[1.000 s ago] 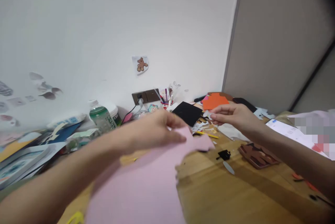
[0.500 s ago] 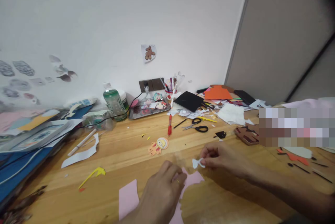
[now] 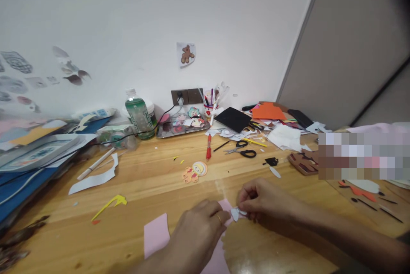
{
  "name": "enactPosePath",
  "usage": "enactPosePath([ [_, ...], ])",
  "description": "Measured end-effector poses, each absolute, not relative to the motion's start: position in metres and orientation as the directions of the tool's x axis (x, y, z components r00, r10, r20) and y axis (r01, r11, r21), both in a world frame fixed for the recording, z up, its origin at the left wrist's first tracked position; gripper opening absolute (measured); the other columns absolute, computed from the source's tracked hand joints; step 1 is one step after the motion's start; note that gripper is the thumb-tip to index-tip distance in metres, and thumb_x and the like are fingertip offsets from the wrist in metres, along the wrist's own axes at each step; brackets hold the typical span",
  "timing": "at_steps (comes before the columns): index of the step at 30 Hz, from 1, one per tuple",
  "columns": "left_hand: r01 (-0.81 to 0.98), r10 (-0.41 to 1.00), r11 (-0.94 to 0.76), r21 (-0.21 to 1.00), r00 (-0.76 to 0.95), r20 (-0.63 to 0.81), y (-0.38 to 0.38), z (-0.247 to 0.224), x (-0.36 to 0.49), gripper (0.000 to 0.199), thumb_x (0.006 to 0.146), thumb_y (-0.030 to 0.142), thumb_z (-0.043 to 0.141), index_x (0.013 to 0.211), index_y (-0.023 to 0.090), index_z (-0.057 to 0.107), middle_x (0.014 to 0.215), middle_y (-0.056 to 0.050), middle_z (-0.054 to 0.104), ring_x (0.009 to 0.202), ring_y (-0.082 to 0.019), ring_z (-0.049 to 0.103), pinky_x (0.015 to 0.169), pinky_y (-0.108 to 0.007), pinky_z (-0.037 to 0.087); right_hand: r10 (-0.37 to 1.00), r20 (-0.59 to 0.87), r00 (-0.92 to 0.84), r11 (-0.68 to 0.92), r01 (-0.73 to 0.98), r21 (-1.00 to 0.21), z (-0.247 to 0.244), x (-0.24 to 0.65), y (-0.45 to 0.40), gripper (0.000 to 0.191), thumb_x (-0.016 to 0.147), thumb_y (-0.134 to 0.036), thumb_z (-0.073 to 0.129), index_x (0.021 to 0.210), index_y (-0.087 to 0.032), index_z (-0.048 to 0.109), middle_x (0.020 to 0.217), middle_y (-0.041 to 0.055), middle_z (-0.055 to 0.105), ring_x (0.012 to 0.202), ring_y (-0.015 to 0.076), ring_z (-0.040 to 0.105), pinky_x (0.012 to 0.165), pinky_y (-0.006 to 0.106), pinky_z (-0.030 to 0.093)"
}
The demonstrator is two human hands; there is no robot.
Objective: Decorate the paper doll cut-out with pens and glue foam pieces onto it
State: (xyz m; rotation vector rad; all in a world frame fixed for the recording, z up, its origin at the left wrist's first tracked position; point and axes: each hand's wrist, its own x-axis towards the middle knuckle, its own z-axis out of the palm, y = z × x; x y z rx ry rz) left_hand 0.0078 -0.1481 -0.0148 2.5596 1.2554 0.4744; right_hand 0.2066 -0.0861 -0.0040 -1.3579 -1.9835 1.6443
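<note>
A pink sheet with a cut, wavy edge [image 3: 218, 257] lies on the table under my left hand [image 3: 205, 227]. My left fingers are bent together and press on that sheet, their tips beside a small white bow-shaped cutout [image 3: 235, 214]. Between the thumb and fingers of my right hand [image 3: 256, 199] the white cutout is pinched, low over the sheet's upper edge. Part of it is hidden by the fingers. A white oval piece [image 3: 274, 172] lies beyond my right hand. Farther back is a paper doll figure with a yellow and white hood [image 3: 197, 170].
Scissors [image 3: 243, 149], a red pen [image 3: 209, 148] and a black scrap [image 3: 271, 161] lie beyond my hands. A tray [image 3: 166, 133], a bottle [image 3: 138, 116] and piled coloured sheets [image 3: 269, 111] stand along the wall. Yellow [image 3: 109, 205] and white scraps [image 3: 96, 184] lie left.
My right hand has brought the white cutout down and left to my left fingertips. The white oval piece now shows on the table behind the right hand. The view has shifted slightly.
</note>
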Motion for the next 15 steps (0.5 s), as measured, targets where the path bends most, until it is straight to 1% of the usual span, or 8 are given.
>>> enactPosePath([
  [2,0.732,0.798,-0.597,0.328,0.583,0.152,-0.1474,-0.0124,0.0098,0.028,0.084,0.016,0.039,0.104,0.023,0.057,0.088,-0.006,0.062,0.079,-0.019,0.057,0.065,-0.030,0.046,0.759,-0.355,-0.546,-0.033,0.512,-0.858,-0.0021,0.2066,-0.0867,0.011,0.065,-0.021,0.052,0.065,-0.014,0.061,0.054,-0.0006,0.058,0.047,0.0097,0.052,0.045,0.018,0.040],
  [4,0.756,0.809,-0.581,0.303,0.576,0.113,-0.1471,-0.0093,0.0124,0.030,0.083,0.018,0.039,0.106,0.026,0.056,0.088,-0.006,0.061,0.077,-0.020,0.056,0.062,-0.030,0.045,0.771,-0.344,-0.535,-0.012,0.528,-0.849,-0.0002,0.2060,-0.0869,0.011,0.064,-0.020,0.051,0.063,-0.014,0.061,0.053,-0.0008,0.058,0.048,0.0103,0.053,0.046,0.018,0.040],
  [7,0.782,0.846,-0.515,0.350,0.531,0.058,-0.1467,-0.0062,0.0151,0.026,0.083,0.022,0.040,0.100,0.025,0.060,0.082,-0.005,0.062,0.071,-0.019,0.056,0.058,-0.027,0.042,0.778,-0.351,-0.521,-0.005,0.553,-0.833,0.0019,0.2047,-0.0867,0.012,0.063,-0.020,0.050,0.062,-0.015,0.061,0.053,-0.0005,0.058,0.048,0.0112,0.054,0.046,0.018,0.040],
  [9,0.788,0.860,-0.489,0.374,0.506,0.057,-0.1460,-0.0061,0.0155,0.025,0.083,0.023,0.039,0.095,0.023,0.061,0.079,-0.004,0.062,0.071,-0.018,0.055,0.058,-0.027,0.040,0.777,-0.355,-0.521,0.002,0.565,-0.825,0.0024,0.2040,-0.0866,0.013,0.063,-0.021,0.050,0.062,-0.015,0.061,0.053,-0.0002,0.059,0.048,0.0111,0.054,0.046,0.018,0.040],
  [13,0.779,0.843,-0.523,0.346,0.533,0.074,-0.1450,-0.0075,0.0147,0.026,0.085,0.022,0.036,0.095,0.024,0.060,0.081,-0.004,0.062,0.074,-0.018,0.055,0.059,-0.027,0.038,0.790,-0.350,-0.504,-0.002,0.568,-0.823,0.0006,0.2033,-0.0875,0.012,0.064,-0.021,0.050,0.061,-0.015,0.060,0.053,-0.0001,0.059,0.048,0.0111,0.054,0.044,0.018,0.039],
  [15,0.778,0.852,-0.501,0.380,0.519,0.061,-0.1452,-0.0073,0.0151,0.024,0.085,0.024,0.037,0.093,0.023,0.059,0.081,-0.004,0.061,0.073,-0.018,0.055,0.059,-0.027,0.037,0.799,-0.342,-0.494,0.003,0.572,-0.820,-0.0022,0.2038,-0.0884,0.012,0.064,-0.022,0.051,0.062,-0.015,0.060,0.052,0.0002,0.059,0.048,0.0117,0.054,0.043,0.018,0.038],
])
